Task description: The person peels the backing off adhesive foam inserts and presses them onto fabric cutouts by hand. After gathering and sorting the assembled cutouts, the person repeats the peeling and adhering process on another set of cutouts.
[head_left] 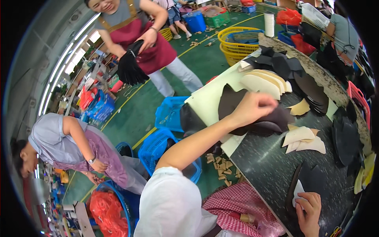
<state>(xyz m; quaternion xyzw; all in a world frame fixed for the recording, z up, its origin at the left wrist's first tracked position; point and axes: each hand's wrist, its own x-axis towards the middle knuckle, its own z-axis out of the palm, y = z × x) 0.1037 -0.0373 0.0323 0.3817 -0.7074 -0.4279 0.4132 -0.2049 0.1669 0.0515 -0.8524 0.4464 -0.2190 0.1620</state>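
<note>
Head view: the right hand (310, 213), fingers bent, touches the white piece (299, 191) on the black cutout (314, 177); the left hand (258, 106), blurred and loosely curled, is over dark-brown cutouts (230, 100). Whether either grips anything, I cannot tell. Flat fingertip pressure should prevent skewing.

Speckled black tabletop (258, 158), white piece (298, 189), red-and-white checked cloth (241, 201)
</note>
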